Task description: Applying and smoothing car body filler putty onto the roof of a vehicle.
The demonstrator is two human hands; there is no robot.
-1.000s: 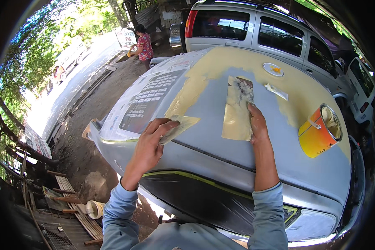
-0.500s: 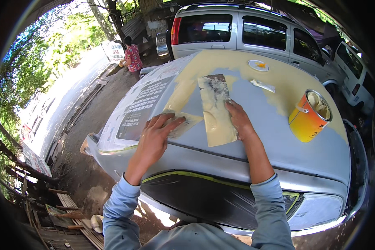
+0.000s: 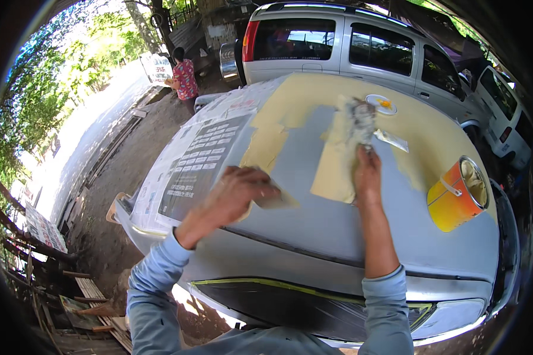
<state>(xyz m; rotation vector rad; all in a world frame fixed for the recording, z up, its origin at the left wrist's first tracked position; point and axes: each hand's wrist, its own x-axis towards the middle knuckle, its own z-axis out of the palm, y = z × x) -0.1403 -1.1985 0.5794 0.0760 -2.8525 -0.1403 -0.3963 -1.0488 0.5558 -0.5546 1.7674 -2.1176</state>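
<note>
A grey car roof (image 3: pixel 302 222) lies before me, partly coated in pale yellow body filler (image 3: pixel 265 142). My left hand (image 3: pixel 231 194), smeared by motion, is closed on a thin flat filler spreader (image 3: pixel 280 200) over the roof's left part. Whether the spreader touches the roof, I cannot tell. In my right hand (image 3: pixel 368 180) is a long flat mixing board (image 3: pixel 336 168), gripped by its right edge. Yellow filler covers its near part, and its far end is dark and smeared. The board stands to the right of the spreader.
An orange-yellow can (image 3: pixel 453 201) of filler stands on the roof's right side. Beyond the board lie a white lid (image 3: pixel 382 105) with orange paste and a silvery tube (image 3: pixel 392 141). Paper masking (image 3: pixel 201 160) covers the left edge. A silver van (image 3: pixel 349 47) and a person (image 3: pixel 185 80) are behind.
My right hand has carried the board right and slightly farther away. The left hand has brought the spreader rightward and lower from the strip of filler. The view has shifted a little.
</note>
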